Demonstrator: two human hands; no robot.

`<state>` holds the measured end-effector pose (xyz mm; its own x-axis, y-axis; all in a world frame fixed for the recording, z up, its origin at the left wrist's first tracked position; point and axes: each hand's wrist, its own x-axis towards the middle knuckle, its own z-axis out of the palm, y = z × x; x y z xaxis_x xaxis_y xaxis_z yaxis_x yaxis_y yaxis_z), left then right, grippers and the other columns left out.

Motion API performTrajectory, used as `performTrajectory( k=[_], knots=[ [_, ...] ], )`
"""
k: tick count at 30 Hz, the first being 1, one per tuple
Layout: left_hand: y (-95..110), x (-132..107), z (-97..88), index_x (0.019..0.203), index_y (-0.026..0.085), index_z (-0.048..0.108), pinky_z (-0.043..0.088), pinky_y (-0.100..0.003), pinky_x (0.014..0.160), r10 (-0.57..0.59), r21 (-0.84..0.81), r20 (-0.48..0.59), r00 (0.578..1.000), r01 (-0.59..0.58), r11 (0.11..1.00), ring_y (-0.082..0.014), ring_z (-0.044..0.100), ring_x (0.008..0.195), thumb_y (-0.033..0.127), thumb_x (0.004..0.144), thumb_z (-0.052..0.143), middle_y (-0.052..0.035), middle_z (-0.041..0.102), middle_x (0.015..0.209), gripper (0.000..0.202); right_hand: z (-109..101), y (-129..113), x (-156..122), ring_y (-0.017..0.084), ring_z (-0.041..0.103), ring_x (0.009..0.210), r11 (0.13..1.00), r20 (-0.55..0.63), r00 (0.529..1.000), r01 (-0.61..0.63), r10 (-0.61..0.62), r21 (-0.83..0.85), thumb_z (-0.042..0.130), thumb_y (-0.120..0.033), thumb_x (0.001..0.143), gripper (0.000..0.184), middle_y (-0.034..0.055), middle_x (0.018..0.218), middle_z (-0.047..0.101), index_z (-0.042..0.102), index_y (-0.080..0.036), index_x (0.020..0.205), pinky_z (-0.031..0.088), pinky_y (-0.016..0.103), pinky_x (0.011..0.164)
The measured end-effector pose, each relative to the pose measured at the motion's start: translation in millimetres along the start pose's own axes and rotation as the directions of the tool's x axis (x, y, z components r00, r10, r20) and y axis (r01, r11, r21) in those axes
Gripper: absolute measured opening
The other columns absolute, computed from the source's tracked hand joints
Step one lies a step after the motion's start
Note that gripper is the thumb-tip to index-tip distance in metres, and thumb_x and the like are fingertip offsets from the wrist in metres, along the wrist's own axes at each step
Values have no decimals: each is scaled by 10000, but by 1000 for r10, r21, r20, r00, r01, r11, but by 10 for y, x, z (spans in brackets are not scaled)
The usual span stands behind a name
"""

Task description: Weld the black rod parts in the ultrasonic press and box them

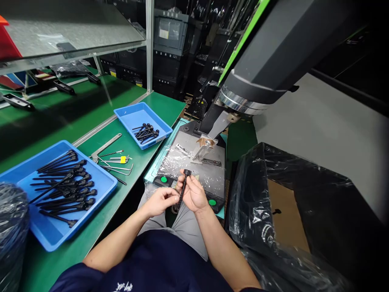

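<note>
A slim black rod with a thick knobbed head (184, 184) stands nearly upright in front of me, head up, between both hands. My right hand (195, 193) is closed round its upper part, just below the head. My left hand (160, 201) pinches the rod lower down between thumb and fingers. Just beyond the hands is the machine's grey base plate (174, 162), with a metal fixture (204, 149) on it. Above that fixture a flat metal horn (219, 123) slants down from the machine head. The rod's lower tip is hard to make out.
On the green bench to the left, a large blue tray (103, 184) holds several similar black rods. A smaller blue tray (130, 110) holds more. Hex keys (117, 159) and a caliper-like tool (106, 148) lie between. Green buttons (164, 179) flank the base; a plastic-lined bin (252, 198) stands right.
</note>
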<state>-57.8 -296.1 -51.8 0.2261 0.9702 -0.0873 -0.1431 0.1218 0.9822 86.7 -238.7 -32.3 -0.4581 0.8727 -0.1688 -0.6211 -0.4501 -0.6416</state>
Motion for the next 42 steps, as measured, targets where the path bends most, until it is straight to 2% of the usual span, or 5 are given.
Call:
performTrajectory(
  k=[7, 14, 23, 35, 42],
  knots=[
    [-13, -65, 114, 900, 139, 612, 467, -263, 625, -117, -193, 90, 989, 133, 972, -136, 614, 649, 500, 771, 720, -69, 698, 779, 399, 2, 9, 24, 122, 628, 722, 999, 19, 1000, 6, -5, -40, 715, -291, 843, 223, -14, 896, 712, 665, -266, 1058, 555, 283, 734],
    [-4, -83, 62, 875, 128, 646, 442, -258, 626, -48, 25, -96, 994, 50, 998, -118, 542, 617, 445, 767, 720, -25, 636, 696, 344, 13, -82, 58, 160, 652, 845, 978, -12, 993, 117, -121, -173, 746, -284, 809, 351, 55, 1093, 700, 653, -222, 1142, 542, 309, 767],
    [11, -95, -1, 910, 157, 683, 433, -257, 637, 17, 275, -178, 984, 33, 961, -135, 550, 649, 371, 807, 661, -22, 663, 742, 238, 8, -148, 93, 185, 637, 858, 963, 8, 987, 159, -161, -216, 804, -276, 755, 416, 69, 1106, 686, 643, -232, 1136, 525, 357, 805],
    [41, -73, -98, 825, 186, 642, 422, -259, 662, 257, 647, -156, 954, -99, 756, -145, 550, 683, 363, 898, 566, -13, 614, 719, 206, 1, -189, 128, 195, 637, 902, 982, 101, 990, 116, -102, -148, 798, -278, 750, 382, 68, 1123, 690, 643, -246, 1098, 517, 389, 857],
    [194, 46, -376, 964, 200, 669, 457, -297, 741, 340, 798, -59, 938, -160, 581, -191, 624, 802, 363, 949, 478, -74, 681, 868, 251, -10, -295, 205, 216, 642, 1005, 973, 75, 995, 86, -72, -212, 796, -263, 759, 379, 87, 1179, 680, 668, -222, 1113, 517, 391, 901]
  ],
)
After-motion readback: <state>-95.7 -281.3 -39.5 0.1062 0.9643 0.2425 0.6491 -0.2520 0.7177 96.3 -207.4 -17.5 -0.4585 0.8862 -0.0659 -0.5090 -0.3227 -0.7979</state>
